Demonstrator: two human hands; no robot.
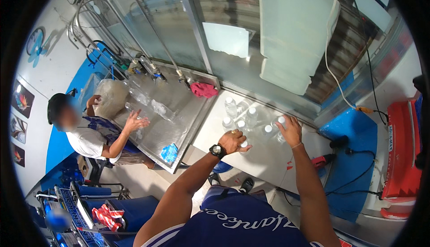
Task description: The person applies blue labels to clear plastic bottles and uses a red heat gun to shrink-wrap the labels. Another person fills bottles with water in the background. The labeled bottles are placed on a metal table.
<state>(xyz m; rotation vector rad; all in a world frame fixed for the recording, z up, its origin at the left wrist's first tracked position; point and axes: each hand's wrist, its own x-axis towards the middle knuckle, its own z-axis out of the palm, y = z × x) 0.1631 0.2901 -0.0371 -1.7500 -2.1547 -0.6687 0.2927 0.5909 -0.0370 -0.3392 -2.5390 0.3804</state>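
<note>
Several clear plastic bottles with white caps stand close together on a white table, among them a tall one (230,107) at the back left and another (251,116) in the middle. My left hand (232,142), with a watch on the wrist, is closed at the near side of the group, its fingers at the white cap of a clear bottle (244,144). On the right, my right hand (292,132) curls around the top of another clear bottle (281,120), thumb and fingers beside its white cap. The lower parts of both held bottles are hard to make out.
To the left, another person (85,135) works at a steel sink table (179,132) with a clear plastic bag (110,98) and clear bottles (162,110). A pink cloth (204,89) lies at its corner. A red-and-black tool (322,160) and cables lie at the right.
</note>
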